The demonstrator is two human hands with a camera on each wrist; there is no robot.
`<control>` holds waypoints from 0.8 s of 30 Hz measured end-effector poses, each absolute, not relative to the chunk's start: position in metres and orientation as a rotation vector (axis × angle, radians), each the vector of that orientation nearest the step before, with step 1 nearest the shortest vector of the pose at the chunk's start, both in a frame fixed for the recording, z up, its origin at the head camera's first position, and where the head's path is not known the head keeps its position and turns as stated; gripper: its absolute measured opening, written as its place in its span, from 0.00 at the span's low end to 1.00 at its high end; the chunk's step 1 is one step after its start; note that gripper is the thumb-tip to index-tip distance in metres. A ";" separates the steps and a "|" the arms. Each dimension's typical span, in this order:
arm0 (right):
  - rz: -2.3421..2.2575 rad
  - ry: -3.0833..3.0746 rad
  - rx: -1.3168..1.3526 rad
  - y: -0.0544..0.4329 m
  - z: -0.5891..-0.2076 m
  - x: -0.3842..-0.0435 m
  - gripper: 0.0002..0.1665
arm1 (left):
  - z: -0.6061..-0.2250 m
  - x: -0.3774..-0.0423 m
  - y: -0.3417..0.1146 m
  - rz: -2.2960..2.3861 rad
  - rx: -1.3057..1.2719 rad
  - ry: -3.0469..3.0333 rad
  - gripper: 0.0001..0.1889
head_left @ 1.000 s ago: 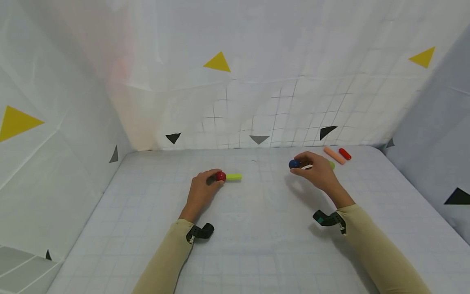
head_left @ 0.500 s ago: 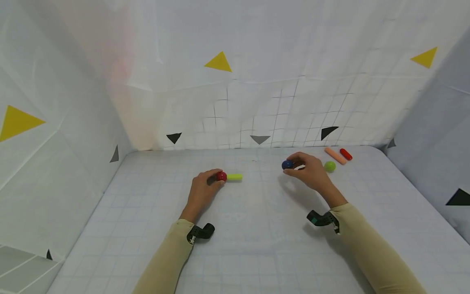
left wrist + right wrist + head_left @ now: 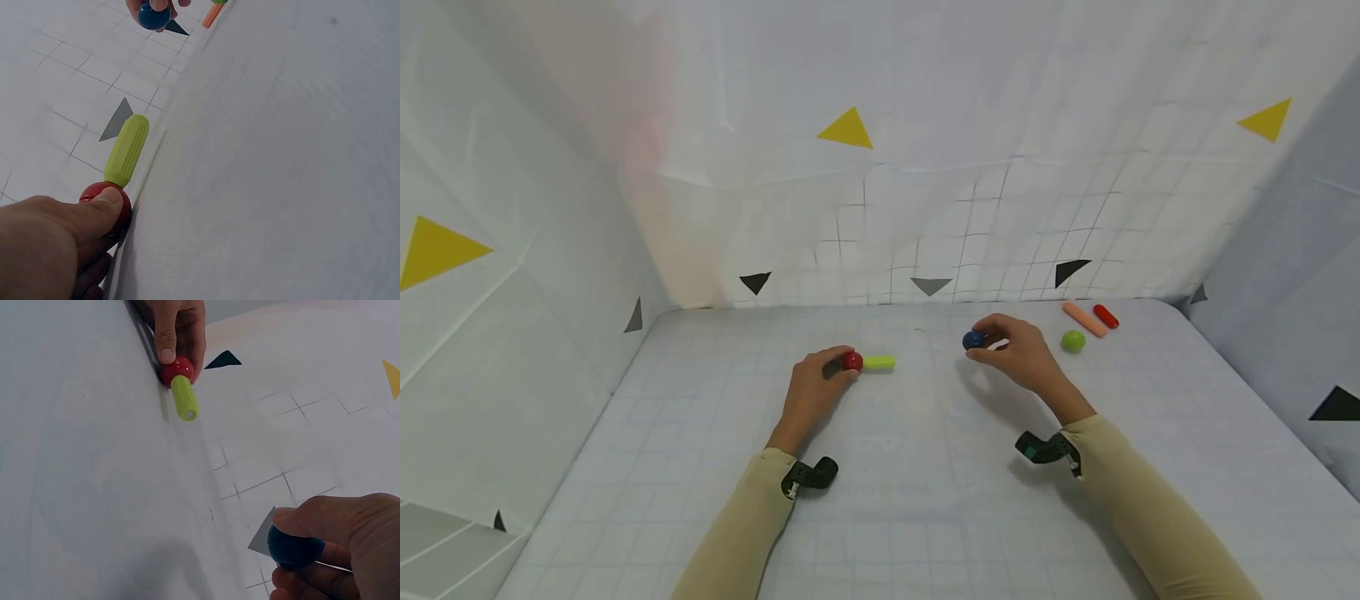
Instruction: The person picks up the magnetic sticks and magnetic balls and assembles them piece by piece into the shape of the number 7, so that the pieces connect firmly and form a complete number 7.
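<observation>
My left hand (image 3: 811, 393) pinches a red ball (image 3: 852, 361) between thumb and fingers. From the ball's right side a yellow-green ribbed rod (image 3: 879, 362) sticks out; its free end shows a small hole in the right wrist view. White dots mark the red ball (image 3: 178, 370) there. To the right, my right hand (image 3: 1022, 357) grips a blue ball (image 3: 973, 340) with thumb and fingertips, held above the table with its shadow below. A gap separates the blue ball from the rod's free end.
At the back right of the white table (image 3: 917, 467) lie an orange rod (image 3: 1084, 319), a short red rod (image 3: 1106, 316) and a green ball (image 3: 1072, 342). White sheeting (image 3: 955, 200) with coloured triangles rises behind and at both sides.
My right hand has moved left with the blue ball, towards the yellow-green rod, uncovering the green ball behind it. The left hand has stayed in place with the red ball.
</observation>
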State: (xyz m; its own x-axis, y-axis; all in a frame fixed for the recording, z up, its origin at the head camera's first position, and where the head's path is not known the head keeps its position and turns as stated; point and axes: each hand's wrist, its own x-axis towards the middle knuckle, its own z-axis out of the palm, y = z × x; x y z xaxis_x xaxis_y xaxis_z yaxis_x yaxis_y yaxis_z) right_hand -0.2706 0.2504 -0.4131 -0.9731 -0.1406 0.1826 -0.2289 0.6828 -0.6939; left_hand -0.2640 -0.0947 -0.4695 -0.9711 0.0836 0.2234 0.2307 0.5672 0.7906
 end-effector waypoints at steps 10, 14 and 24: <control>1.163 -2.767 0.371 0.241 -0.418 -0.274 0.23 | -0.470 -0.264 -0.094 -1.380 -0.263 -2.624 0.22; 1.163 -2.759 0.404 0.237 -0.418 -0.274 0.24 | -0.469 -0.264 -0.094 -1.381 -0.262 -2.621 0.22; 1.155 -2.749 0.466 0.227 -0.420 -0.274 0.23 | -0.469 -0.263 -0.094 -1.378 -0.226 -2.656 0.23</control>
